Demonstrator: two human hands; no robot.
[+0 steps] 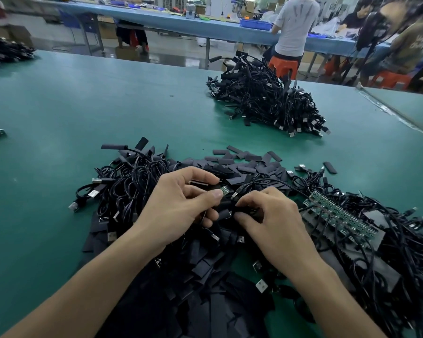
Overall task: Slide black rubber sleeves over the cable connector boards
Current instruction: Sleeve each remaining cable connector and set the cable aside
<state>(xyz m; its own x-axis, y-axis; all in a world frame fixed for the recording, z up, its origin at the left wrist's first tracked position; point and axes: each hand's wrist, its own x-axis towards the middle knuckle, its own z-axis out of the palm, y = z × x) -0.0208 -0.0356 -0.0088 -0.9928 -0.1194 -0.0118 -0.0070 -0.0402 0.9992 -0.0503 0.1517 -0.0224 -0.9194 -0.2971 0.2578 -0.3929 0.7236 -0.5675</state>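
The left hand [181, 203] pinched a black sleeve [200, 183] between its thumb and first finger, and the other fingers were curled under. A small green board [224, 190] poked out at the end of the sleeve, just past the thumb tip. The right hand [274, 215] was close beside it, with its fingers curled round a black cable [246, 211] and the thumb pressed on top. Both hands were above a big heap of cables [132, 184] and loose sleeves [244, 164] at the near edge of the green table [83, 106]. A row of green boards [337, 215] lay just right of the right hand. A wide strip of green table ran between this heap and a far pile of cables [266, 101], which sat near the far edge. More green table stretched off to the left
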